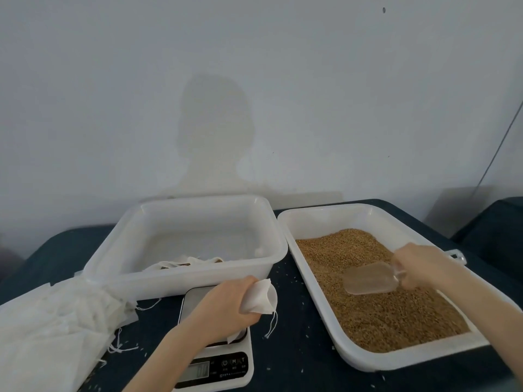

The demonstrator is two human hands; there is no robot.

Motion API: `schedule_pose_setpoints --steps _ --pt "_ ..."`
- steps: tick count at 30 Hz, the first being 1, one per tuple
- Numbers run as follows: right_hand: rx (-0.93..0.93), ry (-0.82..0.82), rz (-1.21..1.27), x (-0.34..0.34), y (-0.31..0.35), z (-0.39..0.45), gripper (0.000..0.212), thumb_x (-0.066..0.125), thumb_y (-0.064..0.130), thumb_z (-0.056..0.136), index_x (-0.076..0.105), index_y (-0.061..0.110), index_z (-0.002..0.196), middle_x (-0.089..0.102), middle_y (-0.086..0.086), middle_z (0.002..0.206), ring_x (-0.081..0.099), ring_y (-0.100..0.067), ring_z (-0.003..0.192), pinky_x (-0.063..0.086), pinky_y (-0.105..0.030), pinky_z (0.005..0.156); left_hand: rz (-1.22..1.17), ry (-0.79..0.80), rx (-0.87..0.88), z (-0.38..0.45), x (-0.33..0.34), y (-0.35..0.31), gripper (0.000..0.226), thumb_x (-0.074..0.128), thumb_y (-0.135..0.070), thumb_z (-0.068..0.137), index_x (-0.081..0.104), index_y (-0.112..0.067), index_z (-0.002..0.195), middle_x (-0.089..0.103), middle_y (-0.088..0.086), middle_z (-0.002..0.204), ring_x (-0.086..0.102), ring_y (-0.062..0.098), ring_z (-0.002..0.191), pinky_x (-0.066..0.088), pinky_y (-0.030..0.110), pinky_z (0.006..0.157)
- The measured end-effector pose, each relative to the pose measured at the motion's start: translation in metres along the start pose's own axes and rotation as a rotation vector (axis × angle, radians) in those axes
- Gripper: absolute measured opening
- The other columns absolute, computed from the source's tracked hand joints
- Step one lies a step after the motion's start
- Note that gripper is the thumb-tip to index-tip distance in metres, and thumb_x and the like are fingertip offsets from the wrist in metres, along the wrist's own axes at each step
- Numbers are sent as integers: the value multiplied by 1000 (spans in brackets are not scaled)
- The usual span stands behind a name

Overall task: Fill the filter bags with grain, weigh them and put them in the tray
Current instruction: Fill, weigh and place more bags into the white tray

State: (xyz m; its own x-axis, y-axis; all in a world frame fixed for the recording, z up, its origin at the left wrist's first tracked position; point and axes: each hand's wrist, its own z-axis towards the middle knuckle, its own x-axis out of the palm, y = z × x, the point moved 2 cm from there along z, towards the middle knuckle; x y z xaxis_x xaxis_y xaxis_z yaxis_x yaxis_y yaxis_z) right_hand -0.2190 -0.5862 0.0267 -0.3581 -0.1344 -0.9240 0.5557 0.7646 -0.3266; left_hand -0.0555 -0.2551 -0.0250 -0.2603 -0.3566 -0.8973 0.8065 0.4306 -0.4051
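Head view: small white cloth filter bag with drawstring sits in the left hand, fingers curled round it, mouth facing 3 o'clock, strings dangling at its 6 o'clock. Bag hangs just above the steel platform of the white digital kitchen scale, which lies at 6 o'clock of frame centre; whether the bag touches the platform I cannot tell. Scale display unreadable.

Right hand grips the handle of a clear plastic scoop, fingers wrapped round it. Scoop mouth points to 9 o'clock and rests on the brown grain, inside a shallow white plastic tray at 3 o'clock of the scale. Grain covers most of that tray's floor.

At 12 o'clock of the scale: deeper white plastic tub, touching the grain tray along its right rim. A few white bags lie against the tub's near wall; their fill state is not clear.

At 9 o'clock of the scale: loose heap of white empty filter bags on a clear plastic wrapper, strings trailing toward the scale.

Everything stands on a dark blue tabletop, with scattered pale grains around the scale. Pale wall behind, carrying the person's shadow.
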Motion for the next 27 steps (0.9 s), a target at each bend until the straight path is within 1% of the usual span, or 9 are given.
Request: schedule_pose_setpoints --steps 3,5,7,10,13,16,20,24,27 --pt "-50 52 -21 1 -1 -3 23 63 11 85 67 26 101 64 9 83 65 -2 70 54 -14 60 -3 0 10 2 0 -4 14 58 -40 80 47 -33 86 53 -15 72 50 6 69 38 18 62" --pt "-106 88 64 2 2 -5 21 63 6 84 66 26 89 64 8 81 62 1 69 50 -10 56 -33 14 11 4 1 -7 15 58 -39 79 43 -34 81 52 -13 69 49 8 67 36 18 59" --pt "-180 139 172 6 5 -7 26 63 2 81 63 28 77 64 9 77 62 0 71 50 -11 59 -63 35 7 4 2 -10 15 57 -39 78 43 -34 82 53 -12 70 49 9 66 35 19 58" --pt "-277 222 338 14 11 -10 32 62 -1 77 60 30 69 61 10 72 60 -3 70 51 -15 65 -69 35 11 4 1 -11 15 58 -38 79 47 -33 87 54 -12 75 50 10 70 40 22 63" --pt "-320 228 540 21 6 -9 30 65 2 77 64 31 69 61 15 64 56 3 62 45 -13 61 -65 20 10 3 -1 -10 16 59 -37 80 47 -34 89 55 -13 77 52 9 72 42 23 67" --pt "-322 212 697 23 -2 -8 21 66 7 79 71 27 78 65 12 70 57 -1 64 45 -17 67 -61 8 3 1 -2 -7 18 60 -38 81 53 -31 97 60 -13 82 56 9 76 46 24 71" --pt "-322 166 715 22 -6 -3 21 64 14 83 71 25 99 71 2 94 62 -8 79 52 -25 84 -87 18 -3 0 -1 -5 25 61 -39 81 55 -29 103 63 -12 89 58 10 82 48 29 76" --pt "-294 134 681 21 -11 -2 23 62 12 83 70 24 101 70 -3 98 63 -19 84 52 -31 86 -94 43 -1 0 3 -3 18 60 -41 78 45 -41 87 54 -18 80 51 4 77 43 21 70" --pt "-192 112 517 21 -20 -2 18 64 10 81 63 27 87 65 7 89 62 -7 81 54 -24 76 -79 51 4 -1 5 -2 18 58 -44 77 42 -42 84 53 -20 79 51 3 78 43 22 71"
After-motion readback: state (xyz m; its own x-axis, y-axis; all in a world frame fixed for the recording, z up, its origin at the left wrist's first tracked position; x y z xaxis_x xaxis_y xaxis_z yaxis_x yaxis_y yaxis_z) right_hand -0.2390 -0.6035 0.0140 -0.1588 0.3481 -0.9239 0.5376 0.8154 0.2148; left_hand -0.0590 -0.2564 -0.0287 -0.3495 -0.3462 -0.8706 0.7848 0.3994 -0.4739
